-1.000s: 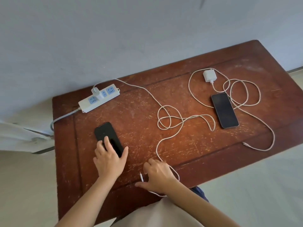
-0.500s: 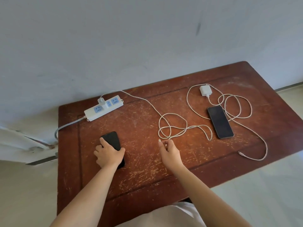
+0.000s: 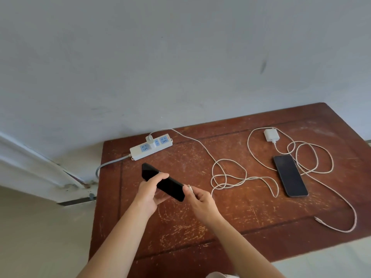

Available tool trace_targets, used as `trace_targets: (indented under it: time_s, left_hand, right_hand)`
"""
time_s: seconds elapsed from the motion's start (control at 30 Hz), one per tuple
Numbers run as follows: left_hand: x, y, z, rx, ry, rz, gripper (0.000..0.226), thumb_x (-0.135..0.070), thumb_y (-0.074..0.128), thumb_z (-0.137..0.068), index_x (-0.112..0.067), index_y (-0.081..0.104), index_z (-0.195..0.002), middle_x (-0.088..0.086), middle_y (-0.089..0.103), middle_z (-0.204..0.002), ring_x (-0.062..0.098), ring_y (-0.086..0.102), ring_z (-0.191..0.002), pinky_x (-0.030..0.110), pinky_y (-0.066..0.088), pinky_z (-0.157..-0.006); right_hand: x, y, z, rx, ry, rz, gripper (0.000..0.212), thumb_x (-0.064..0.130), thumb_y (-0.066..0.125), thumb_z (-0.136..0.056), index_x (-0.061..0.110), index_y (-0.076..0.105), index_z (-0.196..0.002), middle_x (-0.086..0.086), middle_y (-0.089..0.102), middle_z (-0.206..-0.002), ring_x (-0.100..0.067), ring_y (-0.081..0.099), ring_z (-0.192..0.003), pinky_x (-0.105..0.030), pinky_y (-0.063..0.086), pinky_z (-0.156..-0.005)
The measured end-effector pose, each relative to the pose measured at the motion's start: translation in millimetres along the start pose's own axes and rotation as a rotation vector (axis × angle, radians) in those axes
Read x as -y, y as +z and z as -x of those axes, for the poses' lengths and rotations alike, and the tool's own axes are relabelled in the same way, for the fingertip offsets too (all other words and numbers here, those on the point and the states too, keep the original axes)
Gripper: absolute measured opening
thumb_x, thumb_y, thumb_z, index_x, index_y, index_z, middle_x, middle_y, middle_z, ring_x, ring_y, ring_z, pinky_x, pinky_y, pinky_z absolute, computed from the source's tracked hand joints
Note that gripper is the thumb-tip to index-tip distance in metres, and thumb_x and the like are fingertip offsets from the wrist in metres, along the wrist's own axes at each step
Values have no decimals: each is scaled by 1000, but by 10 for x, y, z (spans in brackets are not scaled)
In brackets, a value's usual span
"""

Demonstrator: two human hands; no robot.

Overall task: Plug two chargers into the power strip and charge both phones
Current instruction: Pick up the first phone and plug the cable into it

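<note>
My left hand (image 3: 149, 192) grips a black phone (image 3: 166, 183), lifted off the table and tilted. My right hand (image 3: 200, 200) pinches the plug end of a white cable (image 3: 189, 187) right at the phone's lower end. That cable (image 3: 226, 177) loops across the table back to a white charger (image 3: 150, 139) plugged into the white power strip (image 3: 151, 146). A second black phone (image 3: 290, 175) lies flat at the right. A second white charger (image 3: 271, 135) lies loose behind it, its cable (image 3: 313, 163) coiled around the phone with its free end (image 3: 318, 219) near the front edge.
Everything sits on a scratched brown wooden table (image 3: 230, 227) against a pale wall. The strip's grey lead (image 3: 109, 164) drops off the table's left edge. A white frame (image 3: 30, 169) stands at the left.
My left hand has lifted the black phone off the table and tilted it. My right hand has carried the cable end leftward to the phone's lower end.
</note>
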State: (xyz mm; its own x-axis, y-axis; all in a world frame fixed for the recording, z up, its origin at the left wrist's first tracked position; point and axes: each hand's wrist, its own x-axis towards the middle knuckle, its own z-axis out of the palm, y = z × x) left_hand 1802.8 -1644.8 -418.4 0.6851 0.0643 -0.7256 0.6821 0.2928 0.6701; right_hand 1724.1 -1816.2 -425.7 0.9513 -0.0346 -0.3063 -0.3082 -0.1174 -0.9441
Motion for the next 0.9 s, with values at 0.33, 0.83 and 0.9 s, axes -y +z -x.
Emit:
trace_targets:
  time_s: [0.33,0.83,0.9]
  left_hand:
    - [-130,97,125,252,91,404,77,-81,55,-77,-28,60,-133,13,67,-131,32,69,-113,51,55,-93]
    - [-205,24,136,518,36,715,56,-51,48,-100,-18,52,-145,16,53,-149,38,51,-135,64,45,-104]
    - [-284,32,155,543,35,738,58,-53,47,-100,-18,50,-146,18,50,-151,39,47,-138,64,37,-109]
  right_hand:
    - [239,-96,-57,-99,96,-452,25,46,53,-100,36,73,-111,7,32,-50,-5,28,-43,-22,25,-42]
    - [125,-178,47,-106,212,-345,44,38,35,-108,13,71,-110,8,32,-56,-7,28,-47,-24,26,-46]
    - [200,-194,67,-109,146,-283,40,31,32,-110,15,68,-116,9,36,-57,-8,32,-50,-25,30,-48]
